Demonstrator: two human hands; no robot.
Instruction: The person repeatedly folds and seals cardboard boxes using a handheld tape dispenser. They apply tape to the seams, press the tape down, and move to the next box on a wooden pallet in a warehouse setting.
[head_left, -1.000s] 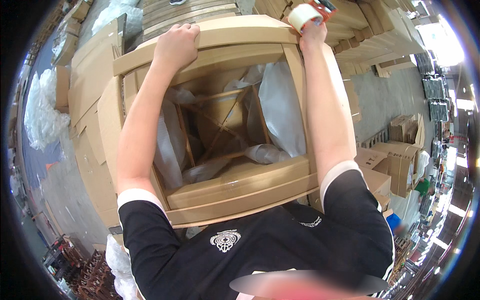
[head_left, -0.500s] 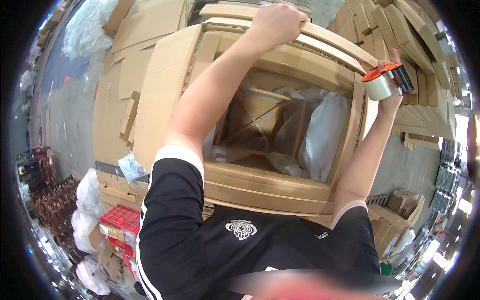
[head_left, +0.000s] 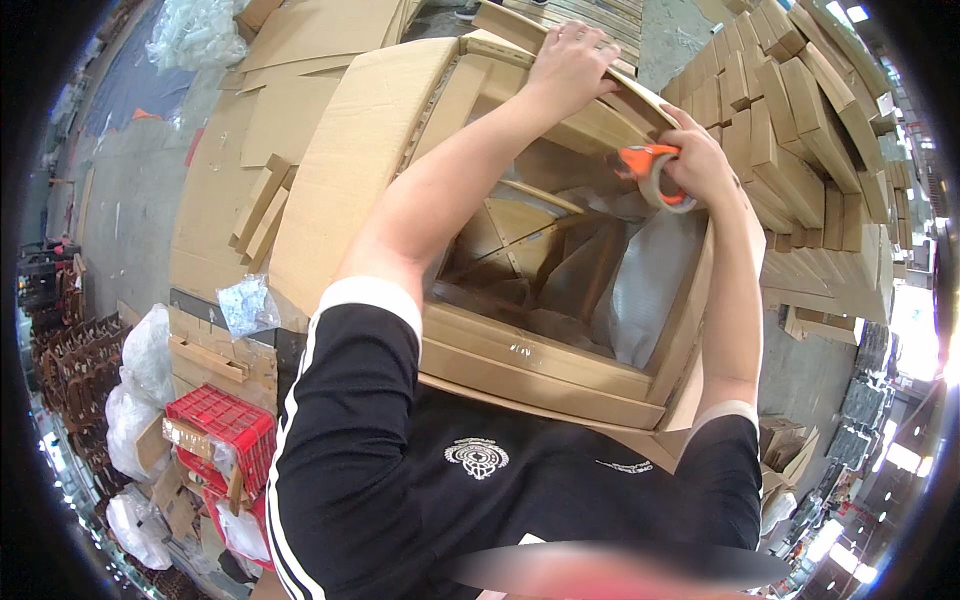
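Observation:
A large cardboard box [head_left: 540, 385] stands in front of my body, its top uncovered. My left hand [head_left: 572, 72] is closed over the far flap [head_left: 640, 98], fingers curled across its upper edge. In my right hand [head_left: 702, 162] is a tape dispenser [head_left: 648, 158] with an orange frame and a roll of tape, hanging over the far right part of the opening. Some of that hand's fingers also touch the flap near its right end. Inside the box lie a wooden piece with crossed bars [head_left: 512, 238] and translucent wrapping [head_left: 655, 285]. Shadow hides the bottom.
Long cardboard pieces [head_left: 800, 130] are stacked at the right. Flat cardboard sheets [head_left: 290, 110] cover the floor at the far left, with narrow cardboard strips [head_left: 262, 215] on them. A red plastic crate [head_left: 228, 420] and bagged plastic [head_left: 140, 360] stand at the lower left.
My right hand has come inward from beyond the box's right side to the far flap, bringing the tape dispenser over the opening. My left hand has shifted slightly along the flap, which now leans up.

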